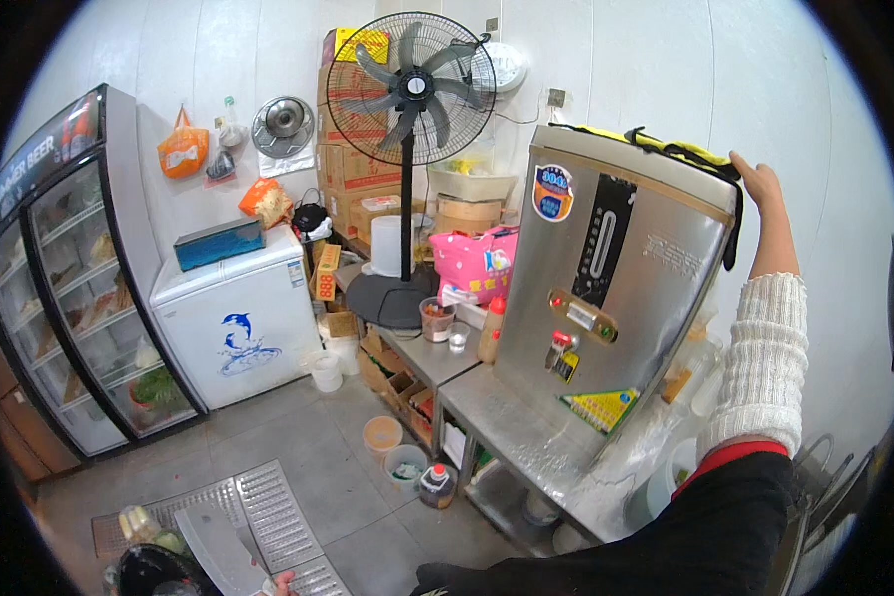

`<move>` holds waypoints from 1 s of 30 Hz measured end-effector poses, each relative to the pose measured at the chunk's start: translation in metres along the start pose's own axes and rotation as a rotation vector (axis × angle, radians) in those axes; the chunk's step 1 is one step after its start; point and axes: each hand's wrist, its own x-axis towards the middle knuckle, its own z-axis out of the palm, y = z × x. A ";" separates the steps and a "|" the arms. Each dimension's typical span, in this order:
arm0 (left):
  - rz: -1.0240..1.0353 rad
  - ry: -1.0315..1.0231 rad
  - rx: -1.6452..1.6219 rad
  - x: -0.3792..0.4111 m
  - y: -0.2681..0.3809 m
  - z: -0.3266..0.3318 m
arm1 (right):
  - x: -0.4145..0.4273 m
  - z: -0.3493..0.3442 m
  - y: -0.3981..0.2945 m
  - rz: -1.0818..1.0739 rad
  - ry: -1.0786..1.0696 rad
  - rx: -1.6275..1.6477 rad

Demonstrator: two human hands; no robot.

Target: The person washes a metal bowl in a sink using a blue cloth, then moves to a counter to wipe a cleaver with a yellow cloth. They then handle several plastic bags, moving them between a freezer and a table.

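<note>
My right hand [758, 180] reaches to the top right corner of a tall stainless steel water boiler [633, 246]. Its fingers are on the end of a yellow and black cloth item [696, 154] lying along the boiler's top; one black end hangs down the side. At the bottom edge, fingertips of my left hand [284, 583] show beside a pale, flat board or sheet [220, 547]; most of this hand is cut off, so its grip is unclear. A dark, blade-like shape lies along the board. Bagged food [138, 524] and a black bag [160, 574] are left of it.
The boiler stands on a steel table [521, 439]. A pedestal fan [411, 86], stacked cartons [357, 164] and a pink bag [473, 261] are behind. Left stand a chest freezer [238, 328] and a glass-door fridge [93, 283]. Tubs [404, 468] and a jug [438, 488] sit on the floor.
</note>
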 end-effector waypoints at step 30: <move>-0.142 -0.290 0.092 0.086 0.079 0.060 | -0.384 0.133 -0.285 0.496 -1.350 1.363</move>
